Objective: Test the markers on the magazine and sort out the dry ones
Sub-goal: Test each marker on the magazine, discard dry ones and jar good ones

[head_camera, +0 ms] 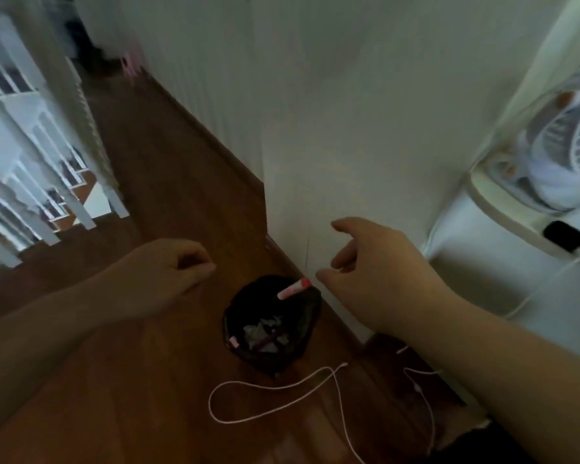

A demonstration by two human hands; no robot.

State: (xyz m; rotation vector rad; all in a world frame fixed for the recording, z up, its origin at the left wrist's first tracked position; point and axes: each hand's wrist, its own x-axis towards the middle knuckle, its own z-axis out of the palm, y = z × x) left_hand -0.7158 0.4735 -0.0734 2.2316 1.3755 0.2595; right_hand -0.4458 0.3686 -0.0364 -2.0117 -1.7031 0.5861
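Round black bin (230, 324), lined with a glossy bag, on a smooth brown wooden floor (154, 202), just beside the white wall (349, 128) at its corner edge; open floor extends left to a white railing (31, 145). Pink-red marker (293, 289) tilted at the bin's far rim. Right hand (375, 272) above it, fingers spread, empty; left hand (168, 276) apart, curled in a fist, nothing visible inside. Thin white cable (275, 393) loops nearby

Head-worn camera looks steeply down, close above the wooden floor (154, 202).
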